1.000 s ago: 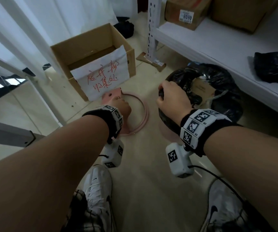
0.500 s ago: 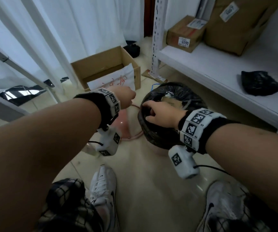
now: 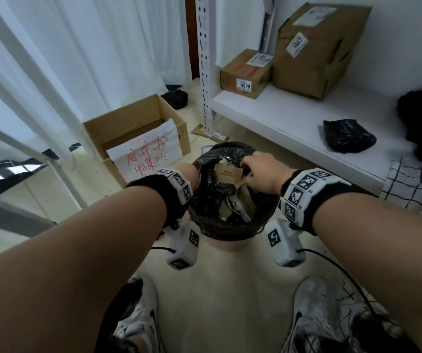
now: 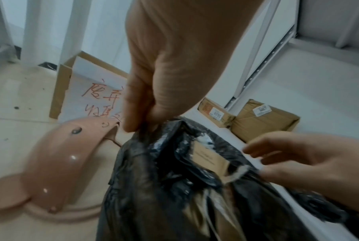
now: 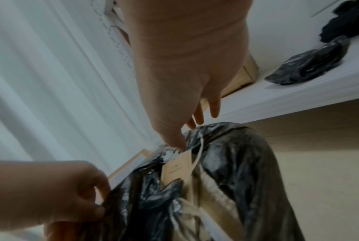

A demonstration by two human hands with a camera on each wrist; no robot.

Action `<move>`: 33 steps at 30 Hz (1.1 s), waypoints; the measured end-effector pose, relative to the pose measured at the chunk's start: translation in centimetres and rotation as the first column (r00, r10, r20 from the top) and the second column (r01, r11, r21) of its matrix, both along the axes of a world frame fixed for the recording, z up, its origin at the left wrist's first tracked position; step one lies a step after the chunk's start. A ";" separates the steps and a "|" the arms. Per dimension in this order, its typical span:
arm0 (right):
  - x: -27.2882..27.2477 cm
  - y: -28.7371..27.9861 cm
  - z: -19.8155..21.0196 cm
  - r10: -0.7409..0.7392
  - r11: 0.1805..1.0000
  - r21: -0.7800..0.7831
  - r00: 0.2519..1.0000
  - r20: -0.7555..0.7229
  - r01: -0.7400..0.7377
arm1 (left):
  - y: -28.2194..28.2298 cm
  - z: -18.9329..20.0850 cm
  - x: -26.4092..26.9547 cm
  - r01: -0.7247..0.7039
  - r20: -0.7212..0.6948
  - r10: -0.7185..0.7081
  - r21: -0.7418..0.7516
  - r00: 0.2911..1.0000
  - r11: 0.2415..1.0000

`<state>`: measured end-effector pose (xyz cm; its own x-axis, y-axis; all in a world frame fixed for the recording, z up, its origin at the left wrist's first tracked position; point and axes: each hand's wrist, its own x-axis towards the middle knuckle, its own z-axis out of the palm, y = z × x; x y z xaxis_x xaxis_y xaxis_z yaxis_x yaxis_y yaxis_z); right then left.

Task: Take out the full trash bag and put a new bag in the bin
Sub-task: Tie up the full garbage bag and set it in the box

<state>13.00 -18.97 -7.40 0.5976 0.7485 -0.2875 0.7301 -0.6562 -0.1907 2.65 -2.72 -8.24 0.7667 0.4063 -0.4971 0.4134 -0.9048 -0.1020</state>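
The full black trash bag [image 3: 212,200] sits in the pink bin [image 3: 226,244] on the floor between my arms, with brown paper and card [image 3: 230,171] showing at its mouth. My left hand [image 4: 139,128] grips the bag's left edge, bunched in curled fingers. My right hand [image 5: 180,146] pinches the far right edge between thumb and forefinger, the other fingers straight. Both hands are seen in the head view, the left hand [image 3: 188,171] mostly behind its wristband, the right hand [image 3: 255,166] over the mouth. A folded black bag [image 3: 346,136] lies on the white shelf [image 3: 281,115].
The pink bin lid [image 4: 50,163] lies on the floor left of the bin. Behind it stands an open cardboard box [image 3: 138,128] with a paper sign. Parcels [image 3: 316,47] sit on the shelf beside its post [image 3: 206,72]. White curtains hang at left. My shoes [image 3: 141,322] are near.
My left hand left the pink lid on the floor and took the bag's left edge. My right hand shifted from the near rim to the far edge. The view rose.
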 end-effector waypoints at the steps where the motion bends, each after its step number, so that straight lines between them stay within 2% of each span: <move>1: 0.4 -0.3 -0.2 -0.023 1.000 0.011 1.000 0.006 0.023 | 0.5 -0.3 0.3 -0.014 0.026 0.014 0.013 1.000 1.000; 3: 1.2 -0.9 -0.7 -0.049 0.997 0.054 0.999 0.013 0.048 | 1.6 -0.6 1.0 -0.045 0.058 0.043 0.036 0.997 0.998; 6: 2.2 -1.4 -1.2 -0.071 0.991 0.119 0.997 0.038 0.066 | 2.9 -0.8 2.0 -0.088 0.123 0.088 -0.007 0.989 0.996; 9: 2.7 -1.3 -1.4 -0.109 0.984 0.145 0.993 0.039 0.102 | 3.7 -0.5 2.4 -0.058 0.232 0.060 -0.018 0.971 0.998; 12: 2.5 -0.5 -1.7 -0.087 0.985 0.155 0.996 0.033 0.081 | 4.3 -0.9 2.5 -0.033 0.317 0.040 -0.029 0.948 0.999; 15: 2.1 0.5 -1.6 -0.060 0.983 0.174 0.997 0.051 0.050 | 4.0 -0.4 2.4 0.085 0.490 -0.009 -0.134 0.872 0.987; 17: 1.7 1.2 -1.5 -0.054 0.983 0.177 0.997 0.048 0.045 | 3.5 0.1 2.0 0.189 0.529 -0.029 -0.249 0.848 0.950; 19: 1.4 1.7 -1.3 -0.049 0.982 0.184 0.998 0.039 0.041 | 3.5 0.3 1.6 0.174 0.538 0.040 -0.342 0.842 0.923; 21: 1.1 2.1 -1.0 -0.041 0.981 0.192 0.999 0.036 0.033 | 4.2 -0.1 1.3 0.066 0.580 0.173 -0.368 0.796 0.928; 23: 0.9 2.3 -0.9 -0.035 0.981 0.193 0.999 0.039 0.026 | 5.1 -0.8 1.1 -0.125 0.537 0.337 -0.392 0.774 0.912; 25: 0.7 2.4 -0.9 -0.029 0.982 0.189 0.999 0.041 0.021 | 5.5 -1.3 0.7 -0.273 0.395 0.415 -0.368 0.820 0.889; 28: 0.5 2.6 -1.0 -0.024 0.983 0.180 0.999 0.036 0.017 | 5.5 -1.2 0.8 -0.238 0.268 0.321 -0.300 0.908 0.924; 30: 0.6 2.8 -1.1 -0.015 0.982 0.186 0.999 0.041 0.007 | 5.1 -0.7 1.0 -0.191 0.266 0.246 -0.215 0.932 0.958; 31: 0.7 2.8 -1.1 -0.014 0.982 0.191 0.999 0.043 0.005 | 5.1 -0.4 1.2 -0.189 0.336 0.247 -0.198 0.909 0.962; 32: 0.8 2.9 -1.2 -0.012 0.980 0.197 0.999 0.044 0.003 | 5.2 0.0 1.3 -0.193 0.452 0.273 -0.216 0.849 0.957; 33: 0.9 2.9 -1.2 -0.010 0.979 0.204 0.999 0.048 0.000 | 5.4 0.4 1.5 -0.186 0.589 0.293 -0.237 0.754 0.954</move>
<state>13.94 -16.06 -8.62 0.6107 0.7855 -0.1001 0.7387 -0.6107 -0.2852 4.11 2.69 -7.80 0.8157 0.5777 -0.0292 0.5439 -0.7488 0.3788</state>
